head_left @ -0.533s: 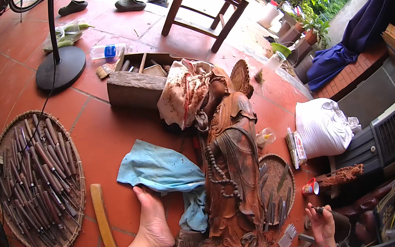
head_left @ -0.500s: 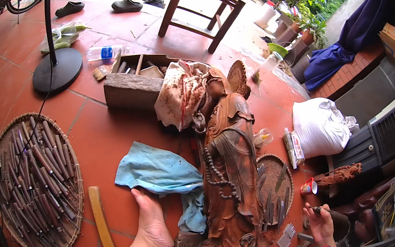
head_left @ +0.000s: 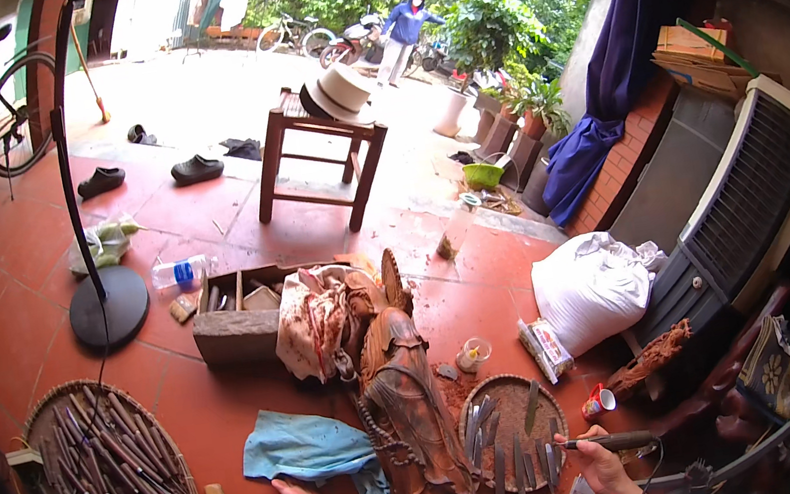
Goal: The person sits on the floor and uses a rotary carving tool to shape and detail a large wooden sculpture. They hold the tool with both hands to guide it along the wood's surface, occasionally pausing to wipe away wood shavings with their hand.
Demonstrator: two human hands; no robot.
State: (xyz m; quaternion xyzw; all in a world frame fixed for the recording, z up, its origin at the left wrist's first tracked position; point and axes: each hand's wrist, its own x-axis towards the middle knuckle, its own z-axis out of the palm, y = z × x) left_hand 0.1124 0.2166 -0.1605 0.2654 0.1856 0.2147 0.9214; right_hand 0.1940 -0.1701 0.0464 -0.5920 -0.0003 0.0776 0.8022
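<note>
Over red-tiled floor (head_left: 208,425), grasps dark pen-shaped tool (head_left: 629,439) in right hand (head_left: 602,465) at five o'clock, near carved statue (head_left: 405,402) at six; could nick it by snagging cord (head_left: 659,460); cannot tell left hand's state

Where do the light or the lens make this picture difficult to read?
Head view: glare bleaches the courtyard ground nearly white; head view: lens distortion bows the black pole at left, and the corners fall to black; head view: the carved wooden statue and the right hand with its pen-shaped tool remain readable.
</note>
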